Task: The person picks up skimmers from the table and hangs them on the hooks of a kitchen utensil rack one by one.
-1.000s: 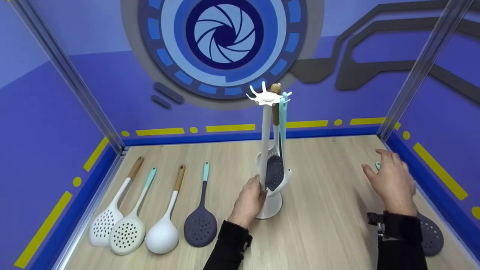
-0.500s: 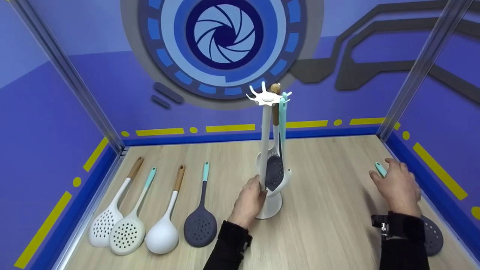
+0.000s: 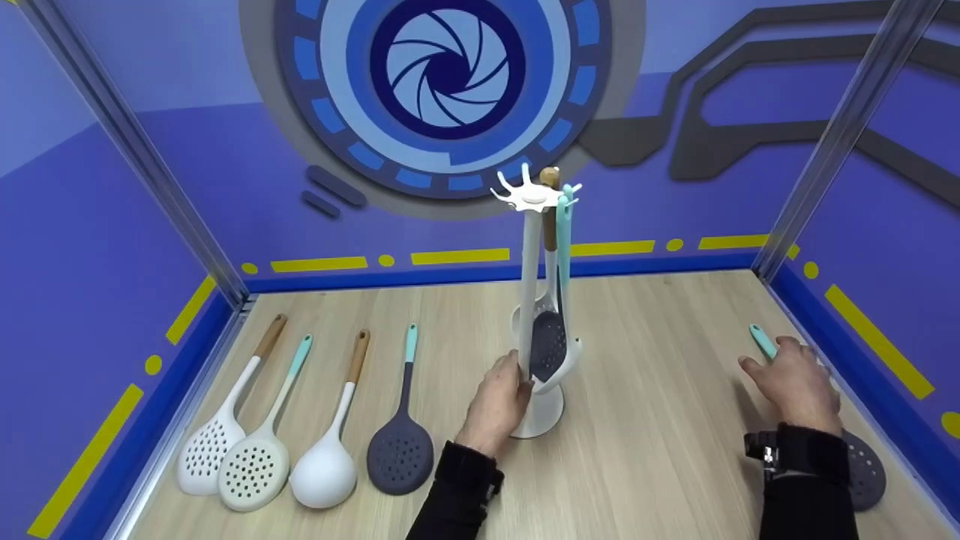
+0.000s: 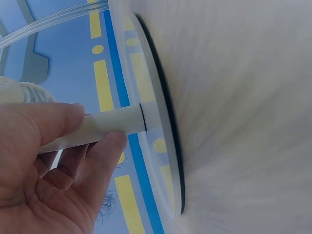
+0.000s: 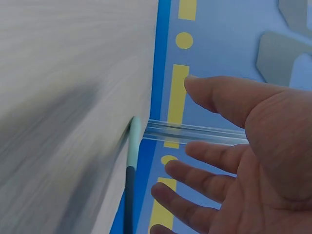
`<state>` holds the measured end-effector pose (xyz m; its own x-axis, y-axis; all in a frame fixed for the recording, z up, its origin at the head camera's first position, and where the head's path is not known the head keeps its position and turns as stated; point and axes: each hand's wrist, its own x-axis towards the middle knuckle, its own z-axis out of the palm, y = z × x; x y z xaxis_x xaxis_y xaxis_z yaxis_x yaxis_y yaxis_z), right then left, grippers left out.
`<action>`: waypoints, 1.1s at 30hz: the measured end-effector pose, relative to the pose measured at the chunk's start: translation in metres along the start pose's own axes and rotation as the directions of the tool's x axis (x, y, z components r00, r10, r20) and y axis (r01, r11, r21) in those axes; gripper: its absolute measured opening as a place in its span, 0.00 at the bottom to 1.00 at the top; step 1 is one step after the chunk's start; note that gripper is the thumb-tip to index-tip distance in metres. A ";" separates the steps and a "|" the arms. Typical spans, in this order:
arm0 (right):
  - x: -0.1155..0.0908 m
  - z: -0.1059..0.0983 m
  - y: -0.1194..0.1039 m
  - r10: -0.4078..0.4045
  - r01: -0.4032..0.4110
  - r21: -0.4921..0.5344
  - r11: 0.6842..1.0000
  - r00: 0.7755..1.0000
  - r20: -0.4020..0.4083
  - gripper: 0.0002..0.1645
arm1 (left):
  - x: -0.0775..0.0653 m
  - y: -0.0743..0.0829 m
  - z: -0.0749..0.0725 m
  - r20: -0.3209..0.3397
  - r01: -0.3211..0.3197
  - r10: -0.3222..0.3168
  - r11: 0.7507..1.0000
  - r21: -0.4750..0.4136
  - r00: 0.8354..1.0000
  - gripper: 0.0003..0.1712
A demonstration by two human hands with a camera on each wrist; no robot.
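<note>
My left hand [image 3: 495,405] grips the lower pole of a white utensil stand [image 3: 530,277], thumb and fingers wrapped round it just above the round base [image 4: 161,122]. Several utensils hang from the stand's hooks, among them a dark slotted turner [image 3: 550,345], with wooden and mint handles showing. My right hand [image 3: 799,382] hovers over a dark skimmer [image 3: 865,472] lying at the table's right edge. Its mint handle [image 5: 132,146] pokes out past my thumb. In the right wrist view the fingers are spread and apart from the handle, holding nothing.
On the left of the table lie a white slotted turner [image 3: 214,450], a cream skimmer [image 3: 255,471], a white ladle [image 3: 324,472] and a dark skimmer [image 3: 401,454]. Blue printed walls and metal posts [image 3: 825,142] bound the table [image 3: 660,450] at back and sides.
My right hand has moved slightly right and toward me, lowering over the skimmer, so more of its mint handle shows. My left hand has stayed on the stand's pole.
</note>
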<state>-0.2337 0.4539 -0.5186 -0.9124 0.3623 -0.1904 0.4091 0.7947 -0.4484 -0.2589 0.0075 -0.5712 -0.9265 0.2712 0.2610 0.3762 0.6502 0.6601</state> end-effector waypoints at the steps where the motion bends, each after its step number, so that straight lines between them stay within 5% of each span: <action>1: 0.000 0.001 0.000 0.007 -0.007 -0.001 1.000 1.000 0.005 0.58 | 0.000 0.000 0.000 0.002 0.001 -0.001 1.000 0.000 1.000 0.20; 21: -0.008 0.002 0.011 0.036 -0.035 -0.012 0.999 0.994 0.104 0.53 | -0.001 -0.001 0.000 0.011 0.010 -0.010 1.000 -0.013 1.000 0.21; 33: -0.001 0.006 0.019 0.053 -0.057 0.043 0.997 0.995 0.081 0.33 | 0.000 -0.001 0.000 0.026 0.041 -0.040 0.999 -0.034 0.999 0.26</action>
<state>-0.2250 0.4658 -0.5323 -0.8874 0.3631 -0.2842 0.4592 0.7515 -0.4737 -0.2591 0.0071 -0.5715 -0.9404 0.2628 0.2158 0.3371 0.6361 0.6941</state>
